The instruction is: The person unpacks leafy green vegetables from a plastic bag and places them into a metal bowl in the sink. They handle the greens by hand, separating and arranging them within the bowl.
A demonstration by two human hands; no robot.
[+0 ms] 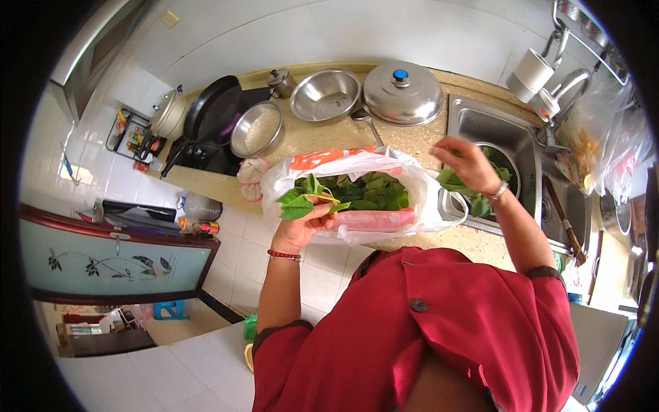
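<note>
My left hand (305, 222) pinches a sprig of green leaves (297, 205) by its stem, over the near left side of a white plastic bag (432, 219). The bag lies wide-mouthed on the counter with many loose leafy greens (373, 188) inside. To the right, my right hand (469, 167) hovers above the left side of the sink, slightly blurred, fingers pointing left. Beneath it is a round metal basin (517, 175) in the sink, with more leafy greens (481, 207) in it. Whether my right fingers hold a leaf is unclear.
Behind the bag stand a steel bowl of rice (262, 129), a steel bowl (325, 98), a domed steel lid (404, 98) and a spoon (371, 126). A black frying pan (213, 110) rests on the stove. A faucet (571, 82) rises beside the sink (538, 154).
</note>
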